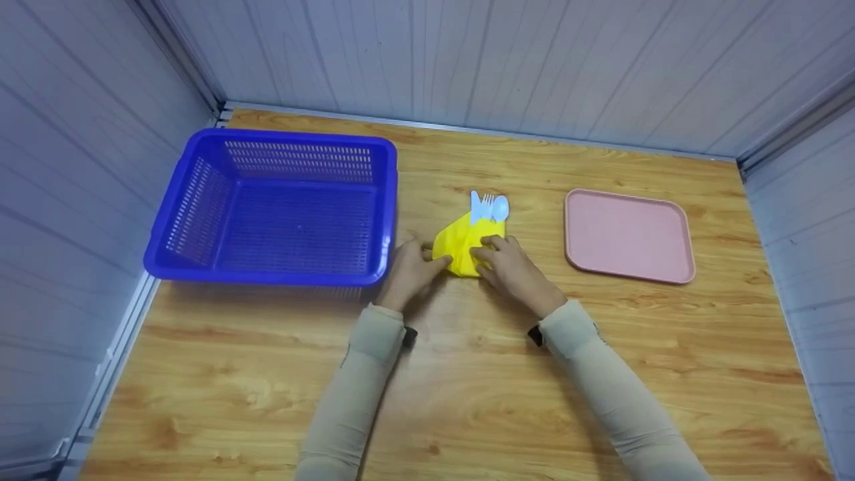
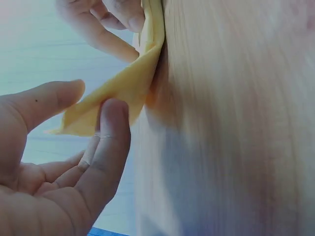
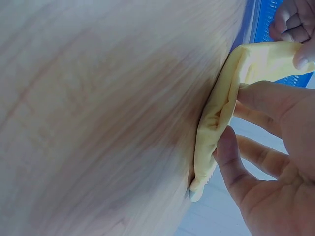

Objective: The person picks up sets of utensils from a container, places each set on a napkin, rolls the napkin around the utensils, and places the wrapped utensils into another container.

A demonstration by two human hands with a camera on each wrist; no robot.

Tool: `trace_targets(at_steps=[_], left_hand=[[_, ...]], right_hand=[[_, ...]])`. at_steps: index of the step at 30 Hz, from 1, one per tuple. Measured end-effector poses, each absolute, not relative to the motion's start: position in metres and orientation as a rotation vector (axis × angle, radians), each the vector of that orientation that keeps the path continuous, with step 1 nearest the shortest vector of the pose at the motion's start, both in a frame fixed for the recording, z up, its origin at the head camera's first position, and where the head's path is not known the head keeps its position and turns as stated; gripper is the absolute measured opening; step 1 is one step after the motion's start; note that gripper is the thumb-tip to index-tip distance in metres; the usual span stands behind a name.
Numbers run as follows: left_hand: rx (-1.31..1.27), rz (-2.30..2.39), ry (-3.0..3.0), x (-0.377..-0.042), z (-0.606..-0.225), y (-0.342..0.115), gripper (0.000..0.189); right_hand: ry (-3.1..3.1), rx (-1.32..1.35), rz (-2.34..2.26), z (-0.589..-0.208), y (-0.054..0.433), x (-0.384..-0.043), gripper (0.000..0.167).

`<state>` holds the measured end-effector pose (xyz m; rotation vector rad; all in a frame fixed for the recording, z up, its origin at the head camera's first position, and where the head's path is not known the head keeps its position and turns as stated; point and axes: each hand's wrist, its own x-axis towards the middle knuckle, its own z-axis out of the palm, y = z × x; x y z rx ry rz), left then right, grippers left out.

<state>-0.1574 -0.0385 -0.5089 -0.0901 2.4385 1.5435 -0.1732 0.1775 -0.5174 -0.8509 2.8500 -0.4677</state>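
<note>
A yellow cloth napkin (image 1: 461, 242) lies folded around a pale plastic knife (image 1: 475, 206), fork (image 1: 487, 207) and spoon (image 1: 500, 208). Their upper ends stick out at its far edge; the handles are hidden inside. My left hand (image 1: 415, 267) pinches the napkin's left flap between thumb and forefinger. In the left wrist view that flap (image 2: 118, 88) is lifted off the table. My right hand (image 1: 509, 267) rests its fingertips on the napkin's right part, holding the folded bundle (image 3: 216, 118) down, thumb and forefinger a little apart.
At the left stands a large blue slotted basket (image 1: 387, 220), its near right corner close to my left hand. A pink rectangular tray (image 1: 629, 235) lies to the right. Pale panel walls (image 1: 441, 60) border the wood-grain table (image 1: 481, 401) at the back and sides.
</note>
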Motion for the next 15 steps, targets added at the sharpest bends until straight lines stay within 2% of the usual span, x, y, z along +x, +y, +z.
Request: trace_targets(at_steps=[15], left_hand=[[0.036,1.584,2.577,-0.146,-0.511,-0.013,0.02]], right_hand=[[2.857,-0.92,-0.562,-0.519,0.181,-0.175,0.031]])
